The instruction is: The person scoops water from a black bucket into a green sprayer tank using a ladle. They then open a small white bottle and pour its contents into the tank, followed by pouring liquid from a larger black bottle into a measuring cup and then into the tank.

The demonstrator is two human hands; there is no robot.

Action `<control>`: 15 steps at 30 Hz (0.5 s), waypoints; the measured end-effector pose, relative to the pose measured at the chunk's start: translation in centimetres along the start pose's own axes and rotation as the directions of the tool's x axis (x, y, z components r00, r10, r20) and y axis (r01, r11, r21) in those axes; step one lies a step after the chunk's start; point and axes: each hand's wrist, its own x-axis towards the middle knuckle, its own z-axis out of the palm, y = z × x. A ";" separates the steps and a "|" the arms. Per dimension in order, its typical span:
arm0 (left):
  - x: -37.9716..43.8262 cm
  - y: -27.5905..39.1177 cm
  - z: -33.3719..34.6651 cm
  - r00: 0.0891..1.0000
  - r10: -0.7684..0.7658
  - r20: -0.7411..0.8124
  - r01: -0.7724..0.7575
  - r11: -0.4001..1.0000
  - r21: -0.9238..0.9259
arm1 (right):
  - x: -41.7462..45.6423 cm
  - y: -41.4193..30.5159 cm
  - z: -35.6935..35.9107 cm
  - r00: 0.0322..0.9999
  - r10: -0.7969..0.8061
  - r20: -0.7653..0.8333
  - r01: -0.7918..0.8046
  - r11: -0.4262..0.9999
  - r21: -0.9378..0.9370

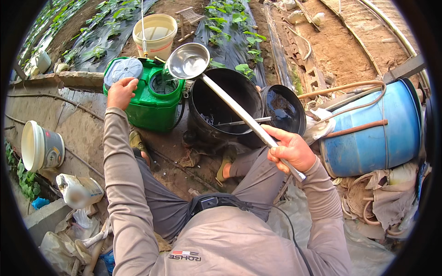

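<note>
My right hand [290, 150] grips the long metal handle of a steel ladle [189, 61]. The ladle's bowl is tilted at the round mouth [163, 82] of a green plastic sprayer tank [152, 112], and water runs over its left rim into that mouth. On the tank's top left is a grey round lid [123, 70]. My left hand [121, 93] is at the near edge of this lid, fingers curled; whether they grip it cannot be made out. Beneath the ladle handle stands a large black bucket [221, 100], with another metal handle [241, 121] leaning in it.
A smaller black bucket [283, 107] holds dark liquid. Behind the tank stands a cream bucket [155, 32] with liquid. A blue barrel [373, 127] lies at right with hoses. At left are a tipped white bucket [43, 146] and a jug [81, 191]. Plant rows lie beyond.
</note>
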 end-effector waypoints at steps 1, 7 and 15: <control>0.0 0.0 0.0 1.000 0.000 0.002 0.000 1.000 -0.004 | 0.1 -0.1 0.1 1.000 0.003 -0.003 -0.003 1.000 -0.007; -0.1 0.1 -0.1 1.000 -0.008 -0.017 0.008 1.000 0.009 | 0.3 -1.0 0.9 0.999 0.008 -0.033 -0.010 0.998 -0.061; 0.5 -0.5 -0.2 1.000 -0.014 -0.004 0.014 1.000 0.012 | 0.5 -1.3 1.0 0.998 -0.026 -0.054 0.019 0.992 -0.127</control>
